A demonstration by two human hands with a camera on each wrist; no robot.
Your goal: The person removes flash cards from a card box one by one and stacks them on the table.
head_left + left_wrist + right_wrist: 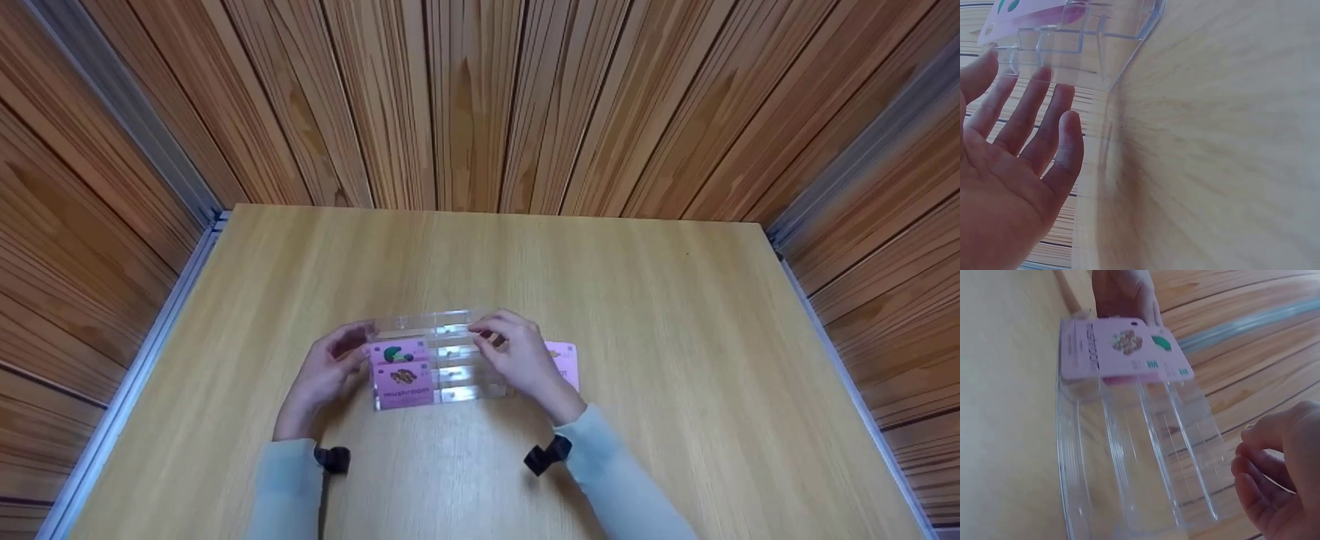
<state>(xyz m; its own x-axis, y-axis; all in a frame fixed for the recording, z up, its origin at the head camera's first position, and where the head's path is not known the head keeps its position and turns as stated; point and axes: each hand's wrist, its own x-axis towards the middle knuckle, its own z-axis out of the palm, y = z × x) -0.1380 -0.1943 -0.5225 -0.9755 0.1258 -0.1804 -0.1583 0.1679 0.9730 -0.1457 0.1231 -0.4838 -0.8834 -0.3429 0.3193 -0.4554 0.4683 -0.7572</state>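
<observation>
A clear plastic stepped rack (469, 373) stands on the table, several tiers high. In its left part are two pink cards: a mushroom card (403, 386) in front and, behind it, a card with a green picture (397, 351). My left hand (328, 371) touches the rack's left end; in the left wrist view its fingers (1030, 115) are spread and fairly straight against the clear side. My right hand (517, 356) hovers by the rack's upper right part. Its fingers (1261, 467) are loosely bent with nothing seen between them, just off the rack's edge in the right wrist view.
Another pink card (564, 363) lies on the table right of the rack, partly covered by my right hand and wrist. The wooden table (645, 300) is bordered by plank walls (472, 105) at the back and both sides.
</observation>
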